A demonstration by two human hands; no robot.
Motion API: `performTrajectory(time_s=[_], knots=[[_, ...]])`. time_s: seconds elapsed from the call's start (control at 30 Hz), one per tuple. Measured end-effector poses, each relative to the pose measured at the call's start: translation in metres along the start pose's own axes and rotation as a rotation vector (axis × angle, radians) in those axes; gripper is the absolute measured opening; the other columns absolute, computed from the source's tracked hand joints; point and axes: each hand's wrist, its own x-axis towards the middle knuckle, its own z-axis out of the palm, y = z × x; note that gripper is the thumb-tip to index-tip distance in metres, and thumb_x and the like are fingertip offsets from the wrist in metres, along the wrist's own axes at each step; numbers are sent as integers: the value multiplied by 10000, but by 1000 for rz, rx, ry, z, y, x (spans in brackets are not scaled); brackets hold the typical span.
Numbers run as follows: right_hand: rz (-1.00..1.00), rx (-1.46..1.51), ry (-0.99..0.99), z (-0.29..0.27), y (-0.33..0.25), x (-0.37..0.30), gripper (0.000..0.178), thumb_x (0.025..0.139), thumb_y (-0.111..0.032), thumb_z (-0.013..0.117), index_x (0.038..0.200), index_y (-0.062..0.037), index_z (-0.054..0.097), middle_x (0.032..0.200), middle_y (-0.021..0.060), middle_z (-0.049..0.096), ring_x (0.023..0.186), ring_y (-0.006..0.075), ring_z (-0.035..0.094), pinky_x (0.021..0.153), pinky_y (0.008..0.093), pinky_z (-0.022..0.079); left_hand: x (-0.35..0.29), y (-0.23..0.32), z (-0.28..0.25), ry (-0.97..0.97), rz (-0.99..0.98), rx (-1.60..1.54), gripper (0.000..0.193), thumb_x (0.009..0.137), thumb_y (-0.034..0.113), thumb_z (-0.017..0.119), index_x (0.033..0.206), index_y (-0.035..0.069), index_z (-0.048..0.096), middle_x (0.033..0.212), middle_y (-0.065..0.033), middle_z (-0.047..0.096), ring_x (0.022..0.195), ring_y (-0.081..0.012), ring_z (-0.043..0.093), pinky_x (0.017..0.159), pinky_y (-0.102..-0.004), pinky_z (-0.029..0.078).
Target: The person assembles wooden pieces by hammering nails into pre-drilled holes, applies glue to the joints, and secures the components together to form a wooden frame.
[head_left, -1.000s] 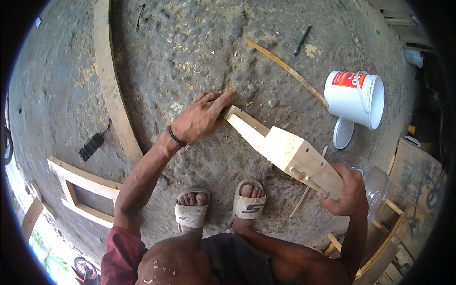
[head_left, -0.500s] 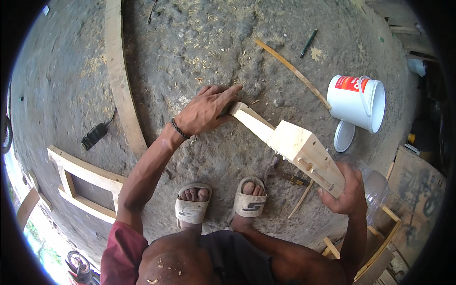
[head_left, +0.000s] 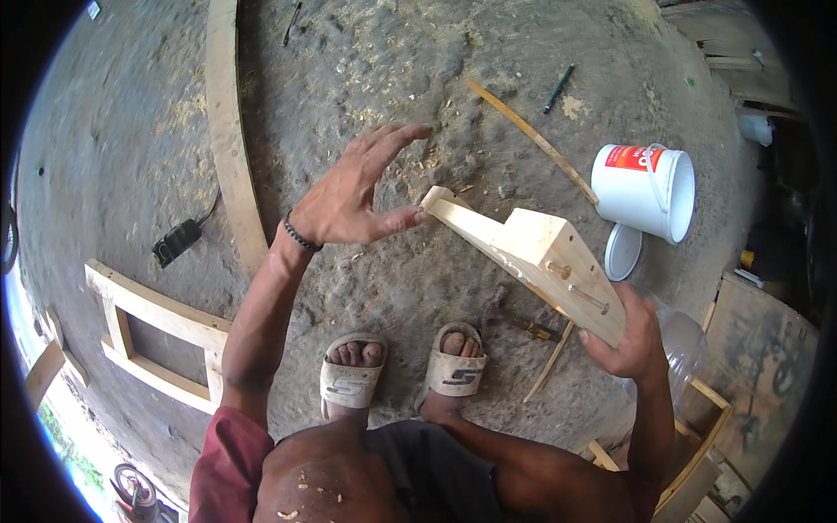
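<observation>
A pale, freshly cut wooden piece slants across the middle of the view. It has a thick block at the right and a narrower bar reaching up to the left. Two rod-like bits, which look like nails or pegs, show on the block's near face. My right hand grips the block's lower right end, its thumb on the near side. At the far tip of the bar, my left hand is open with fingers spread; its thumb is at or just beside the wood, and I cannot tell whether they touch.
A white bucket lies on its side at the right, a lid below it. Nearby are a thin wooden strip and a dark pen-like stick. Leftward lie a long board, a black device and a wooden frame.
My left hand has let go of the bar's tip and moved slightly left, its fingers spreading. The wooden piece has turned a little in my right hand, showing more of its near face.
</observation>
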Motion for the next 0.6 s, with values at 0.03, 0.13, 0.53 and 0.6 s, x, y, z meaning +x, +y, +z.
performTrajectory(time_s=[0.03,0.13,0.53,0.6], knots=[[9,12,-5,0,-3,2,413,712,-185,778,1034,8,607,825,188,683,725,363,700,669,419,550,2,4,-5,29,42,-135,971,723,486,794,1474,22,390,1480,-223,453,1352,-363,459,1162,-521,334],[32,33,-32,-3,-2,4,407,717,-185,776,1028,11,603,820,195,678,723,368,698,667,427,545,20,28,6,58,288,-222,939,752,500,773,1453,-1,400,1427,-221,498,1325,-368,483,1116,-512,388],[40,-3,-17,-6,-4,6,408,729,-218,752,1001,32,579,783,213,657,714,372,691,657,423,532,32,63,39,-107,174,-704,761,818,291,786,1457,67,440,1350,-166,597,1228,-308,600,997,-446,506],[40,-16,-25,-5,-7,4,403,735,-212,764,1007,22,581,796,217,665,735,395,696,670,439,539,29,63,39,-103,182,-704,761,814,295,785,1456,68,445,1349,-163,601,1223,-311,604,992,-448,510]])
